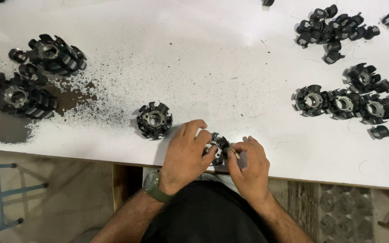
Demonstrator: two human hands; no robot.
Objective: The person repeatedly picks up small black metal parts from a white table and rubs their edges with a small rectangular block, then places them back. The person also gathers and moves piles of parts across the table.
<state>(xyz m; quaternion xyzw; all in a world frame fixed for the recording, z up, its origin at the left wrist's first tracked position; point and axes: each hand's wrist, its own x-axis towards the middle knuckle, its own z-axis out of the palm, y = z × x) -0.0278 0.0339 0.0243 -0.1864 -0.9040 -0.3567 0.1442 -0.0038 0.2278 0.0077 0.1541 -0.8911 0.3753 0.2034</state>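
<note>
The left hand point(185, 155) and right hand point(248, 164) lie nearest the camera, at the near edge of the white bench point(203, 67). Both are closed together on one small black toothed ring part point(219, 148) with a metal centre, held between them just above the bench edge. The left fingers wrap it from the left; the right thumb and forefinger pinch its right side, possibly with a thin pin or tool, too small to tell.

Risk one: the part sits over the very edge of the bench. A slip of either grip would, in my judgement, send it onto the lap or the floor.

Just to the left, apart from the hands, a second ring part point(154, 119) lies flat, hub upward. Beyond it a field of dark gritty dust point(68, 101) spreads across the left of the bench toward a stack of larger ring parts point(57, 55). Risk two: a sleeve or wrist drawn through that grit could carry it into the held part's bore.

To the right, well apart, a row of ring parts point(352, 104) stands in line, with a heap of small black clips point(334, 31) behind. Risk three: a loose clip point(380, 132) lies by itself nearer the front edge than the rest and could be knocked off by a reach.
</note>
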